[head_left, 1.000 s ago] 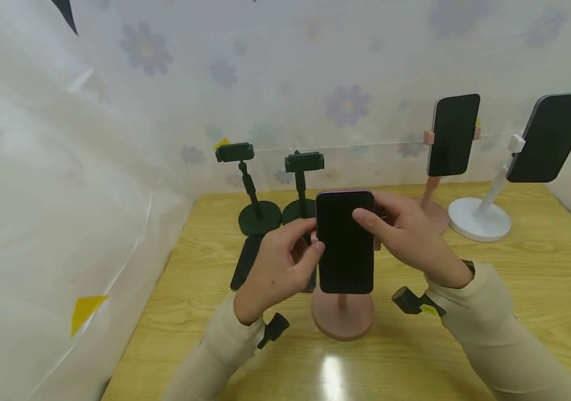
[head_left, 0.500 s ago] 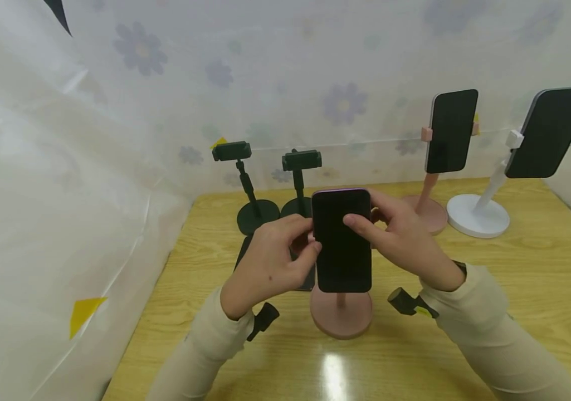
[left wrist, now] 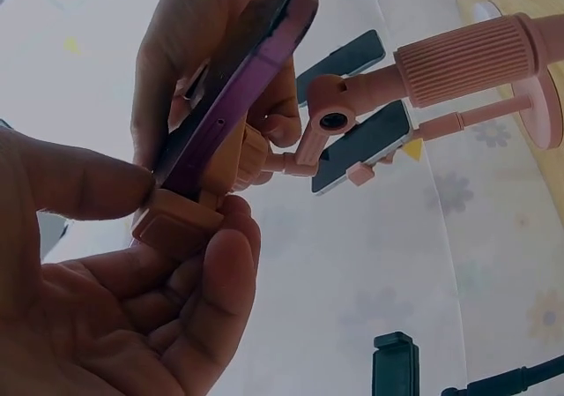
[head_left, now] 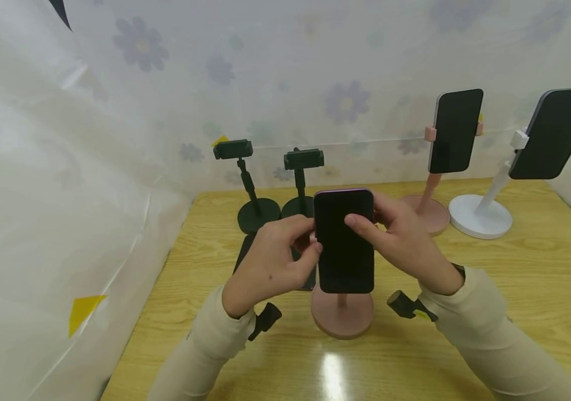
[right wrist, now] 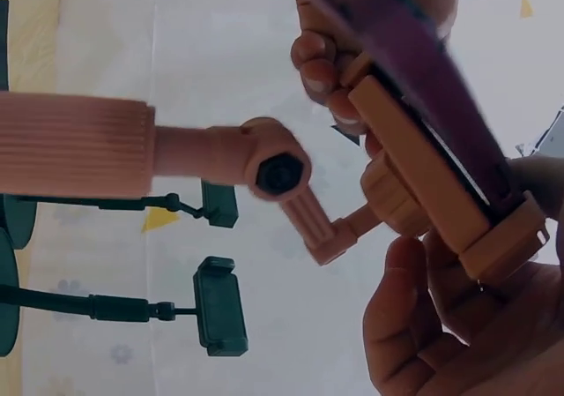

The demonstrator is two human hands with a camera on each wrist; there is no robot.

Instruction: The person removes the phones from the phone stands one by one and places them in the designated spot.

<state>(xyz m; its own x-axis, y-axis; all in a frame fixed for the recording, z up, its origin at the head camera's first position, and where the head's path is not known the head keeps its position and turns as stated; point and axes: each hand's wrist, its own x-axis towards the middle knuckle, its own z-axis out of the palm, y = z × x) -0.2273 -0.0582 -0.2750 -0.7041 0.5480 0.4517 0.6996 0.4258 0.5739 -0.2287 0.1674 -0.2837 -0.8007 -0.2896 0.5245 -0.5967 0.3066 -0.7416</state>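
Potentially, uneven pulling risked tipping the phone (head_left: 343,262) out of its pink clamp (right wrist: 425,165); left hand (head_left: 271,266) pinched the clamp end, right hand (head_left: 409,240) gripped the phone.

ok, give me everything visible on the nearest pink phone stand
The pink stand looks like matte plastic: round flat base, ribbed column section, angled hinge with a dark hex bolt, and a clamp. It stands upright on the wood-grain table. A dark-screened, purple-edged phone lies against the clamp; the left hand pinches one clamp end; whether the right hand touches the stand is unclear.
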